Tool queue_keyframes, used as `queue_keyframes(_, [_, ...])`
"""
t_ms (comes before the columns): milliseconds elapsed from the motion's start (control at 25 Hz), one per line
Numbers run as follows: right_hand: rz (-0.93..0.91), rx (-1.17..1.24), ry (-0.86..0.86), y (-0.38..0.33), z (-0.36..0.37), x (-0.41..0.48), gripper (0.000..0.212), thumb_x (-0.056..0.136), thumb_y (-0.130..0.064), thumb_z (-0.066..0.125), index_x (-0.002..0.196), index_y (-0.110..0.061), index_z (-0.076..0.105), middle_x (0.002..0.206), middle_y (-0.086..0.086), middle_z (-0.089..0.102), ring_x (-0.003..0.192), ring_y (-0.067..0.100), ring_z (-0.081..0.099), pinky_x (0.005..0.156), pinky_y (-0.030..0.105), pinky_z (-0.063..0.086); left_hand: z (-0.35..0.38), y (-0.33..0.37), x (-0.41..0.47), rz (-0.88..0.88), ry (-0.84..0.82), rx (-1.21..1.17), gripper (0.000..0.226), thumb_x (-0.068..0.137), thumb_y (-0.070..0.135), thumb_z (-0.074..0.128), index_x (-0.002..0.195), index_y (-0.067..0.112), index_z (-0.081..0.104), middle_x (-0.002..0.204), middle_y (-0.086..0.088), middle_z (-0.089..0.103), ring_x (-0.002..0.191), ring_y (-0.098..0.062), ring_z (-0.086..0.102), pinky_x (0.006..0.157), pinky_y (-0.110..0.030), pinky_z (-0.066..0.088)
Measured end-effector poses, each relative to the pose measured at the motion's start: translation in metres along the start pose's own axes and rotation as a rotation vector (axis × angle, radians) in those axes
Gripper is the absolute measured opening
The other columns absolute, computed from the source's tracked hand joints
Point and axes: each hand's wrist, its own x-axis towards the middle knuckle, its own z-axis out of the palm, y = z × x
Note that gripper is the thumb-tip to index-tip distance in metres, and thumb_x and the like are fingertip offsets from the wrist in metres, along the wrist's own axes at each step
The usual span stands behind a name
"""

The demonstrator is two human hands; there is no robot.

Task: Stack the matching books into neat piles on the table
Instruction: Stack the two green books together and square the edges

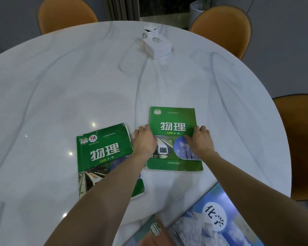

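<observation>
On white marble table (78, 82), both hands (144, 139) (200, 141) flat on green book (173, 125), fingers spread, 4 orange chairs (224, 29) around.

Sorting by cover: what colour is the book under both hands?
Green, with white title characters; the book shows clearly in the head view.

Wide bare marble table (60, 89) open along the left edge and middle, white boxes (156, 46) blocking the far edge, two green physics books (103, 157) centre, blue chemistry book (215, 219) crowding the near edge
</observation>
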Motion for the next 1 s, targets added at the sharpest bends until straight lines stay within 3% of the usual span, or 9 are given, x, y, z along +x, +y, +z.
queue_keyframes(160, [0.138, 0.221, 0.002, -0.002, 0.005, 0.008, 0.049, 0.088, -0.031, 0.062, 0.119, 0.004, 0.047, 0.119, 0.023, 0.049, 0.11, 0.038, 0.05, 0.092, 0.043, 0.043, -0.002, 0.011, 0.009, -0.216, -0.025, -0.276, 0.041, 0.091, 0.025, 0.055, 0.123, 0.001, 0.046, 0.123, -0.02, 0.052, 0.112, -0.035, 0.052, 0.09, -0.042, 0.047])
queue_keyframes(280, [0.225, 0.287, -0.02, 0.0, 0.007, 0.013, 0.051, 0.085, -0.033, 0.066, 0.116, 0.004, 0.051, 0.119, 0.022, 0.049, 0.109, 0.038, 0.052, 0.092, 0.043, 0.045, -0.003, 0.007, 0.016, -0.301, -0.104, -0.428, 0.034, 0.09, 0.027, 0.058, 0.108, -0.002, 0.06, 0.11, -0.019, 0.066, 0.095, -0.031, 0.062, 0.077, -0.037, 0.051])
queue_keyframes(360, [0.254, 0.313, -0.028, 0.002, 0.008, 0.015, 0.052, 0.083, -0.034, 0.068, 0.116, 0.003, 0.051, 0.119, 0.022, 0.049, 0.109, 0.037, 0.053, 0.091, 0.041, 0.046, -0.003, 0.004, 0.016, -0.313, -0.124, -0.554, 0.03, 0.091, 0.024, 0.059, 0.109, 0.001, 0.061, 0.109, -0.015, 0.068, 0.092, -0.029, 0.064, 0.076, -0.034, 0.05])
queue_keyframes(560, [0.336, 0.402, -0.053, 0.006, 0.007, 0.019, 0.052, 0.081, -0.032, 0.07, 0.116, 0.002, 0.054, 0.119, 0.021, 0.055, 0.108, 0.037, 0.055, 0.093, 0.041, 0.048, 0.004, 0.008, -0.002, -0.24, -0.03, -0.737, 0.03, 0.097, 0.019, 0.048, 0.126, 0.018, 0.042, 0.118, -0.007, 0.063, 0.082, -0.017, 0.057, 0.083, -0.03, 0.048])
queue_keyframes(640, [0.362, 0.464, -0.045, 0.008, 0.006, 0.018, 0.047, 0.083, -0.029, 0.069, 0.116, 0.002, 0.055, 0.12, 0.022, 0.059, 0.107, 0.036, 0.058, 0.092, 0.039, 0.048, 0.005, 0.007, -0.007, -0.211, 0.007, -0.836, 0.03, 0.097, 0.018, 0.048, 0.126, 0.022, 0.043, 0.115, -0.007, 0.064, 0.076, -0.014, 0.06, 0.072, -0.029, 0.052])
queue_keyframes(800, [0.418, 0.72, -0.002, 0.009, 0.0, 0.012, 0.042, 0.085, -0.022, 0.069, 0.121, -0.004, 0.055, 0.119, 0.017, 0.064, 0.097, 0.031, 0.061, 0.079, 0.031, 0.047, -0.001, 0.005, -0.013, -0.223, 0.008, -1.041, 0.027, 0.096, 0.014, 0.05, 0.121, 0.022, 0.048, 0.113, -0.009, 0.066, 0.091, -0.018, 0.063, 0.081, -0.031, 0.049])
queue_keyframes(920, [0.437, 0.911, -0.026, 0.009, -0.009, 0.009, 0.042, 0.082, -0.018, 0.071, 0.119, -0.008, 0.053, 0.112, 0.016, 0.066, 0.083, 0.025, 0.059, 0.075, 0.03, 0.048, -0.01, 0.003, -0.021, -0.243, 0.016, -1.11, 0.025, 0.095, 0.012, 0.051, 0.119, 0.02, 0.05, 0.106, -0.006, 0.067, 0.08, -0.008, 0.064, 0.064, -0.019, 0.045])
queue_keyframes(1000, [0.427, 0.965, -0.054, 0.004, -0.014, 0.005, 0.042, 0.081, -0.014, 0.073, 0.117, -0.007, 0.053, 0.106, 0.016, 0.067, 0.08, 0.025, 0.061, 0.072, 0.031, 0.05, -0.018, -0.002, -0.025, -0.249, 0.029, -1.135, 0.023, 0.095, 0.01, 0.051, 0.116, 0.018, 0.051, 0.102, -0.005, 0.066, 0.078, -0.006, 0.064, 0.063, -0.018, 0.046])
